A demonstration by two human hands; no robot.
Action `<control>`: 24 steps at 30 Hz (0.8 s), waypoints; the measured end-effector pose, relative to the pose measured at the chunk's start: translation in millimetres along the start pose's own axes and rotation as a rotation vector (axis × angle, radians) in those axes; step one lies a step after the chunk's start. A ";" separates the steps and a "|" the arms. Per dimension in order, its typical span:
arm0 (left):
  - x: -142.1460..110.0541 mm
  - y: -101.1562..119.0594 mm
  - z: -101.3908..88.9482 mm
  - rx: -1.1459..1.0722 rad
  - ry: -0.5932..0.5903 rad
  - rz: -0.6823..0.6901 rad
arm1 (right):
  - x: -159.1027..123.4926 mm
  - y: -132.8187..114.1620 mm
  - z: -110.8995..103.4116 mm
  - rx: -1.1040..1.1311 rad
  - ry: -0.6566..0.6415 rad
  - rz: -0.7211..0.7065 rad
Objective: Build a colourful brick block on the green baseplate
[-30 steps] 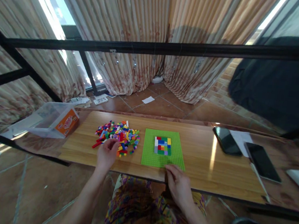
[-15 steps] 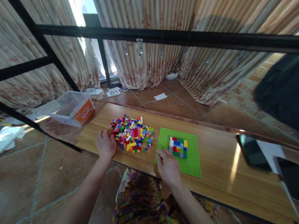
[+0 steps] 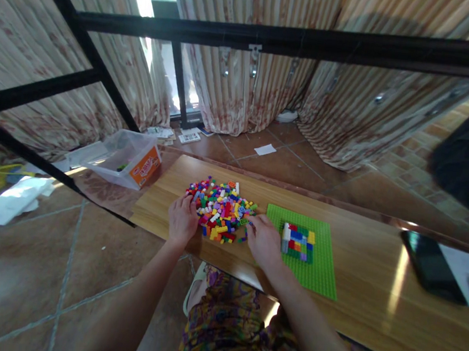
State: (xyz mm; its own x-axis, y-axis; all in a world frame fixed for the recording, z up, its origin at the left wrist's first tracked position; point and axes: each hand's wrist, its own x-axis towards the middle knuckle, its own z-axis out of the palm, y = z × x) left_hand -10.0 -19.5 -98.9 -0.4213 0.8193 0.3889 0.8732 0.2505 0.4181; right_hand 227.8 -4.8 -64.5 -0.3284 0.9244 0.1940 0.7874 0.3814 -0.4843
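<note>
The pile of small bricks [image 3: 222,210] lies loose on the desk [image 3: 360,250], left of the green baseplate [image 3: 319,279]; spread low like that, its colours show and single pieces look easy to pick out. The baseplate lies flat just beside it, probably to keep the carry short, and the small block build [image 3: 298,241] sits within its studs, which seem to hold the bricks square. The left hand [image 3: 183,218] rests at the pile's left edge with a loosely curled grip, perhaps to keep strays together; whether a brick is inside cannot be told. The right hand [image 3: 264,241] reaches over the baseplate's left edge, fingertips bent at the pile's right side near a green brick, and its grip hides too much to tell whether it has closed on anything. Compared with a second ago, the right hand has left the baseplate's near edge and crossed to the pile, while the left hand has moved outward from the pile's near side to its left edge. The camera has turned left, and the build looks unchanged.
</note>
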 end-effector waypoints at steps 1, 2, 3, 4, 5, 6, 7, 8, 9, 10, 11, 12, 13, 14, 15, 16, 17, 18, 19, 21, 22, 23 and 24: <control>0.5 -0.6 0.1 -0.004 -0.001 -0.002 | 0.8 -1.6 2.1 -0.001 -0.006 -0.008; 0.9 -1.1 0.2 -0.005 -0.003 -0.005 | 0.8 -2.6 4.2 -0.002 -0.011 -0.016; 1.1 -1.5 0.3 -0.006 -0.004 -0.008 | 0.1 -2.8 6.0 -0.001 -0.015 -0.023; 1.2 -1.8 0.3 -0.008 -0.003 -0.008 | -1.0 -2.4 7.4 -0.001 -0.018 -0.030; 1.1 -2.0 0.4 -0.011 -0.001 -0.007 | -2.3 -1.4 8.1 -0.002 -0.019 -0.035; 1.0 -2.1 0.5 -0.014 0.003 -0.006 | -3.5 -0.2 8.2 -0.003 -0.018 -0.038; 0.7 -2.1 0.6 -0.016 0.007 -0.006 | -4.1 0.9 7.6 -0.003 -0.017 -0.041; 0.5 -2.0 0.6 -0.018 0.011 -0.005 | -4.0 1.5 6.3 -0.003 -0.015 -0.043; 0.3 -1.7 0.7 -0.019 0.015 -0.005 | -2.8 1.3 4.8 -0.002 -0.010 -0.044; 0.2 -1.5 0.8 -0.019 0.018 -0.005 | -0.4 -0.1 3.2 -0.001 -0.005 -0.046; 0.2 -1.2 0.9 -0.017 0.021 -0.007 | 3.2 -2.7 2.0 0.000 0.000 -0.052; 0.2 -1.0 0.9 -0.015 0.024 -0.008 | 7.8 -6.6 1.4 0.001 0.006 -0.061; 0.2 -0.8 1.0 -0.014 0.025 -0.011 | 13.3 -11.5 1.5 0.002 0.009 -0.075; 0.2 -0.8 0.9 -0.014 0.025 -0.014 | 19.3 -17.2 2.6 0.000 0.009 -0.092; 0.2 -0.8 0.9 -0.014 0.026 -0.019 | 25.5 -23.1 4.5 -0.007 0.007 -0.109; 0.2 -0.8 0.7 -0.015 0.025 -0.023 | 31.4 -29.0 7.2 -0.019 0.002 -0.123; 0.2 -0.8 0.5 -0.018 0.024 -0.027 | 36.6 -34.2 10.2 -0.035 -0.003 -0.127; 0.2 -0.8 0.1 -0.022 0.024 -0.030 | 40.9 -38.4 13.5 -0.050 -0.009 -0.131; 0.1 -0.7 -0.2 -0.025 0.024 -0.032 | 44.1 -41.2 16.7 -0.061 -0.015 -0.135; -0.1 -0.3 -1.0 -0.030 0.021 -0.034 | 47.1 -42.2 22.1 -0.063 -0.021 -0.143; -0.2 0.0 -1.4 -0.031 0.021 -0.034 | 47.1 -40.3 24.0 -0.055 -0.019 -0.146; -0.4 0.3 -1.7 -0.032 0.021 -0.034 | 46.6 -37.1 25.3 -0.045 -0.014 -0.145; -0.4 0.6 -1.8 -0.032 0.022 -0.035 | 45.6 -32.8 26.0 -0.035 -0.007 -0.140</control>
State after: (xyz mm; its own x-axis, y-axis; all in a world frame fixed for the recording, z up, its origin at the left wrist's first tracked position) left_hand -9.8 -20.7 -97.4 -0.4570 0.7986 0.3917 0.8498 0.2618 0.4576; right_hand 173.5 24.8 -62.0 -0.4401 0.8621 0.2511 0.7511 0.5067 -0.4232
